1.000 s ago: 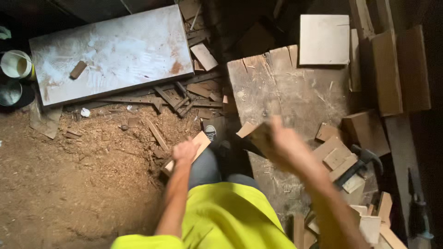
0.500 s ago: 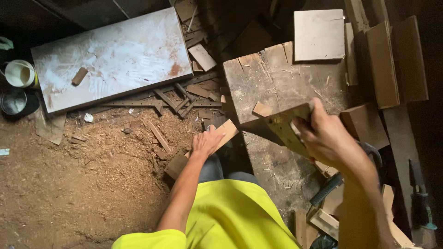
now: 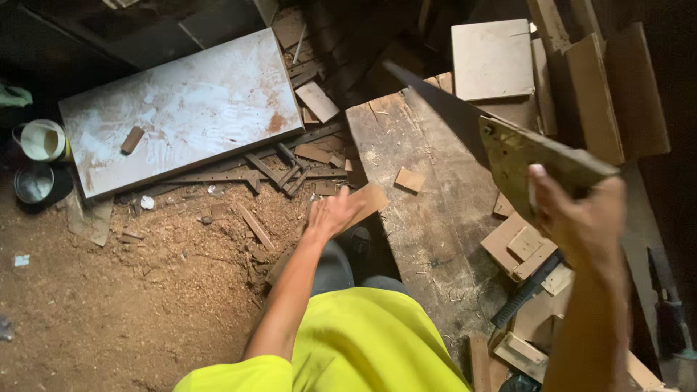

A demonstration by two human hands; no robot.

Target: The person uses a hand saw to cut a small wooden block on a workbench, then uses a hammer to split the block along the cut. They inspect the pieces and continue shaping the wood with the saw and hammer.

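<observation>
Compared with half a second back, we've swung the handsaw (image 3: 501, 138) up and out: it was low over the near end of the table, now it's raised at the right with the blade pointing back toward the far end. Our left hand (image 3: 330, 215) has barely moved.

Going left to right: a white cup (image 3: 42, 139) and a dark bowl (image 3: 33, 184) sit at the far left edge, then the big white panel (image 3: 196, 109) lies flat with a small wood block (image 3: 131, 139) on it. Below that the sawdust floor (image 3: 109, 305) is the roomiest patch here. Along the panel's near edge there's a tangle of dark strips and offcuts (image 3: 279, 168), right in the way.

Our left hand is on a thin wood strip (image 3: 369, 201) at the table's left edge; can't tell how tight that grip is. The worn wooden table (image 3: 428, 218) is mostly bare, just one little square offcut (image 3: 410, 179) on it. A pale square board (image 3: 492, 58) lies at its far end.

Our right hand (image 3: 581, 218) has its grip wrapped tight around the saw handle. The right side is packed with planks (image 3: 610, 94) and scrap pieces (image 3: 519, 247), so hardly any room there.
</observation>
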